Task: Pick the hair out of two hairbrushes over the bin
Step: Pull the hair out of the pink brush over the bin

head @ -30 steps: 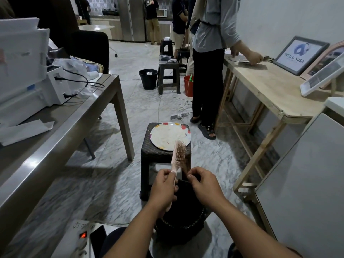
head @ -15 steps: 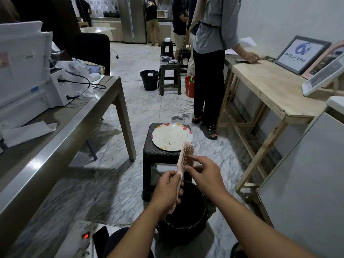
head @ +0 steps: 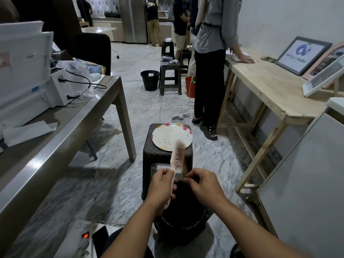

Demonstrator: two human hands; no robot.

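Holding a pink hairbrush (head: 178,152) by its handle, the left hand (head: 161,185) keeps the brush upright over a black bin (head: 183,223) on the marble floor (head: 109,164). Its grip is closed around the handle, bristles turned to the person's right. The right hand (head: 202,185) sits just beside the brush, low near the base of the bristles, with thumb and fingertips pinched together. Whether a tuft of hair is caught in that pinch cannot be told, because the dark bin behind it hides any strands.

Half a second ago the right hand was higher, with its fingers up against the bristles in the middle of the brush head. Now it has dropped down and back toward the bin mouth, while the left hand's hold and the brush's upright pose look unchanged. That reads as one pull finished: hair has probably been drawn off the bristles and is about to be let go into the bin.

Fuzzy brownish hair still clings along the upper bristles, so this brush is likely not yet clean. A second brush is not in view.

Just behind the bin stands a dark woven stool (head: 165,155) carrying a white plate (head: 167,135) with coloured spots. A grey tabletop (head: 78,116) runs along the left and a wooden tabletop (head: 264,82) along the right, where another person (head: 210,53) stands.
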